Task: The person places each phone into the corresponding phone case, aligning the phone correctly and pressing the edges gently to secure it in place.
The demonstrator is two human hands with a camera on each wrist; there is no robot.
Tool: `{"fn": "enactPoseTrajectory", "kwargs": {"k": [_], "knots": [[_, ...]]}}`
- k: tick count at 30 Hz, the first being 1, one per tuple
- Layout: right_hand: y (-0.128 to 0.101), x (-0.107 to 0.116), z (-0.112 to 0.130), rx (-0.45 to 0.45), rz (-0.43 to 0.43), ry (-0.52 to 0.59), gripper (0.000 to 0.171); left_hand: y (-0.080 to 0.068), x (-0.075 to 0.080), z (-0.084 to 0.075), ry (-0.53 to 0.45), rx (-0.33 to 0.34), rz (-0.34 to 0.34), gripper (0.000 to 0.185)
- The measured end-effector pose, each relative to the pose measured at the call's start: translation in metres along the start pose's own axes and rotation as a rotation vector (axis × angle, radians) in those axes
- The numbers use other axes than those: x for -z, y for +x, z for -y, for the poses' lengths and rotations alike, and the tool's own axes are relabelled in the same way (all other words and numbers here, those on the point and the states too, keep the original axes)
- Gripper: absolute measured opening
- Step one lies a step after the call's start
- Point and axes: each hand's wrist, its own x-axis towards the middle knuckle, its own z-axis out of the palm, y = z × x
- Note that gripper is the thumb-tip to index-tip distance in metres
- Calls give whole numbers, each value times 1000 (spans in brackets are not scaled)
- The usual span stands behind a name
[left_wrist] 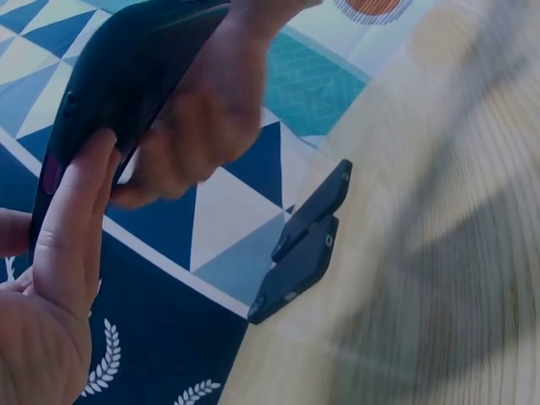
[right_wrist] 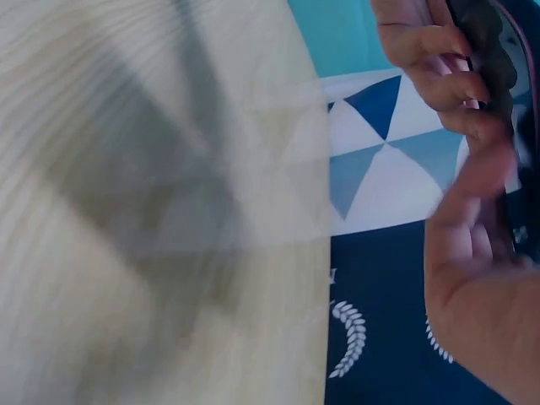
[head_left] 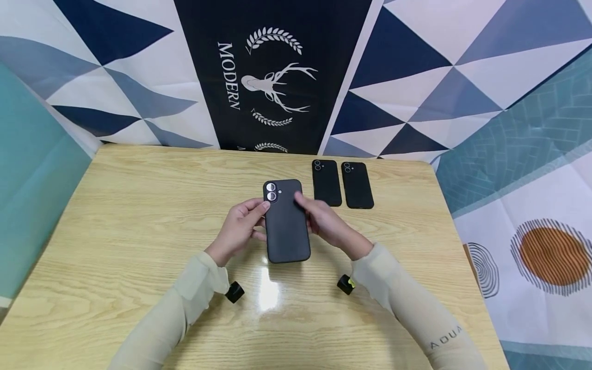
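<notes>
A phone in a dark case (head_left: 288, 231) is held up above the table's middle, its back and two camera lenses facing the head camera. My left hand (head_left: 238, 226) pinches its left edge, the thumb beside the lenses. On the opposite edge my right hand (head_left: 326, 222) grips it, the thumb on the upper right of the back and the fingers mostly hidden behind. In the left wrist view the phone's side (left_wrist: 101, 93) shows a small pinkish strip. The right hand (right_wrist: 472, 278) looks blurred in its own wrist view.
Two black phone-shaped pieces (head_left: 326, 183) (head_left: 357, 185) lie side by side at the table's back right; whether they are phones or bare cases I cannot tell. The wooden table (head_left: 139, 205) ends at a patterned cloth (head_left: 273, 123). Small black blocks sit at both cuffs.
</notes>
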Motion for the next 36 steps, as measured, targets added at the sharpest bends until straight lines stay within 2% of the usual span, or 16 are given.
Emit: {"fn": "enactPoseTrajectory", "kwargs": {"k": [2, 6, 9, 16, 23, 27, 33, 36], "knots": [[-5, 4, -6, -19, 133, -37, 40, 2, 2, 1, -3, -6, -29, 38], [-15, 11, -13, 1, 386, -111, 40, 5, 6, -1, -19, -13, -70, 35], [-20, 11, -14, 37, 463, -139, 36, 6, 7, -3, -48, -8, -94, 31], [-24, 7, -16, 114, 474, -113, 34, 8, 6, -7, -106, 7, -101, 25], [-25, 6, -17, 131, 492, -83, 35, 5, 5, -10, -87, -26, -105, 23], [-23, 2, -16, 135, 411, -22, 39, 5, 5, -10, -93, -28, -118, 26], [-19, -9, -14, 100, 283, 152, 74, 6, 3, -9, -66, -31, -140, 31], [-18, -13, -14, 108, 259, 154, 69, 6, 3, -10, -53, -23, -123, 33]]}}
